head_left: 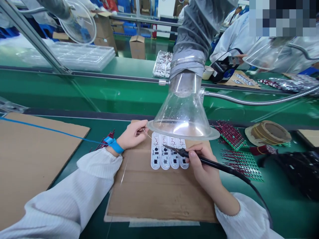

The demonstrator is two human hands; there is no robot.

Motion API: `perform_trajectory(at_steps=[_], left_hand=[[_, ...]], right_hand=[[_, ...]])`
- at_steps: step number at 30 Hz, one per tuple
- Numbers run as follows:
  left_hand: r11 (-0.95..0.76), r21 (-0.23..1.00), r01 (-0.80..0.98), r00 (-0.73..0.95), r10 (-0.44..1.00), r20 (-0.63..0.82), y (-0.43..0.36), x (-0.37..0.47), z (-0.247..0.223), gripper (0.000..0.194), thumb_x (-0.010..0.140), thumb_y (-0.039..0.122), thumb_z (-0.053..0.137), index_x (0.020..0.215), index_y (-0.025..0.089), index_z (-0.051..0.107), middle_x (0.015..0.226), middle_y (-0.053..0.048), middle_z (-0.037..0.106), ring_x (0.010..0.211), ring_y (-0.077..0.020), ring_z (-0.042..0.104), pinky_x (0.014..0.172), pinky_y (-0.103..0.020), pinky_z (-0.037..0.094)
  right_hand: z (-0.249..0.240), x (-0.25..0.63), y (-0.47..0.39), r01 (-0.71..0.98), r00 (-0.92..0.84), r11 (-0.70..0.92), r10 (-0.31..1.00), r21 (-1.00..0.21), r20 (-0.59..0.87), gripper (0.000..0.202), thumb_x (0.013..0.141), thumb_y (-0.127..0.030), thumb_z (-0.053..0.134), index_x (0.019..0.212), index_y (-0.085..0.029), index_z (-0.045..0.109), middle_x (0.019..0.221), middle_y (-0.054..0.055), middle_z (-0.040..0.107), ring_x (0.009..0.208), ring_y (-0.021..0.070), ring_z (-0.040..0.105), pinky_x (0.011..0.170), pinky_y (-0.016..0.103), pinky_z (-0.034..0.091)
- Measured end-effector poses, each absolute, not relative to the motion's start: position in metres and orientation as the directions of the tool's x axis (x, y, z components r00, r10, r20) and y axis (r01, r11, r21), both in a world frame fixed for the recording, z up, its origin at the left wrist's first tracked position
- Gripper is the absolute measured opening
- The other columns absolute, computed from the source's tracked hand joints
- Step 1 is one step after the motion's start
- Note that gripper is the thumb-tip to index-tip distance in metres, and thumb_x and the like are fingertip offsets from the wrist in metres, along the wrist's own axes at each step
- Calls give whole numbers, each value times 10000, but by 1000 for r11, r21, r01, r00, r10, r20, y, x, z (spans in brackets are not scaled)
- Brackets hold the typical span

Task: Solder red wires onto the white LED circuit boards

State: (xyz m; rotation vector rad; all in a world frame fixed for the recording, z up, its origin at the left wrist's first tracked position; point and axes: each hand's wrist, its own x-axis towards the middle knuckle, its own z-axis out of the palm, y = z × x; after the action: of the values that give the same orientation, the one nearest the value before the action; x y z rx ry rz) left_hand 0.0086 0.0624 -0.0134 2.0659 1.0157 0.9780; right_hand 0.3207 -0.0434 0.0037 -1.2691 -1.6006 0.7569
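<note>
My right hand [203,162] is closed around the handle of a soldering iron [184,153], whose tip reaches over the white circuit boards [165,162]. Several of these narrow, round-ended boards lie side by side on a sheet of brown cardboard [159,196]. Thin dark red wires show on their upper parts. My left hand [133,133], with a blue strap [114,144] at the wrist, pinches a thin strand of solder wire [147,133] just left of the boards. Whether the iron's tip touches a board I cannot tell.
A clear fume hood [184,116] hangs low over the boards' far end. At right lie green boards with red wires [243,166], a tape roll [267,132] and a dark bag [296,169]. Another cardboard sheet [32,159] is at left. A co-worker's sleeve [236,36] shows across the bench.
</note>
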Motion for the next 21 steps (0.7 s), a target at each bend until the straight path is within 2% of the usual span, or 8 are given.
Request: perform_trajectory(at_steps=[4, 9, 14, 21], left_hand=[[-537, 759, 367, 427, 823, 376, 63, 10, -15, 52, 816, 171, 546, 833, 219, 557, 782, 12, 552, 740, -167, 545, 699, -302, 504], [-566, 727, 389, 425, 810, 404, 62, 11, -15, 95, 769, 133, 544, 797, 224, 541, 760, 14, 523, 710, -162, 505, 647, -283, 443], [-531, 747, 399, 445, 825, 348, 62, 12, -15, 90, 765, 150, 548, 806, 226, 524, 743, 30, 491, 657, -143, 455, 592, -259, 392], [-565, 760, 321, 489, 786, 378, 60, 17, -8, 95, 769, 163, 536, 789, 229, 470, 709, 61, 389, 584, -109, 337, 526, -242, 286]], right_hand=[[6, 307, -45, 390, -37, 259, 963, -884, 266, 375, 1094, -609, 590, 969, -268, 687, 747, 17, 706, 623, 195, 682, 552, 310, 540], [-4, 311, -45, 422, -105, 229, 973, -877, 203, 332, 1092, -578, 601, 1010, -269, 691, 779, 21, 716, 647, 198, 691, 569, 316, 543], [-7, 310, -44, 423, -137, 248, 968, -872, 209, 319, 1096, -564, 603, 1018, -270, 699, 793, 21, 719, 671, 200, 704, 581, 315, 542], [-10, 312, -44, 439, -162, 256, 965, -861, 205, 313, 1101, -558, 604, 1052, -265, 704, 825, 25, 731, 708, 199, 719, 614, 314, 554]])
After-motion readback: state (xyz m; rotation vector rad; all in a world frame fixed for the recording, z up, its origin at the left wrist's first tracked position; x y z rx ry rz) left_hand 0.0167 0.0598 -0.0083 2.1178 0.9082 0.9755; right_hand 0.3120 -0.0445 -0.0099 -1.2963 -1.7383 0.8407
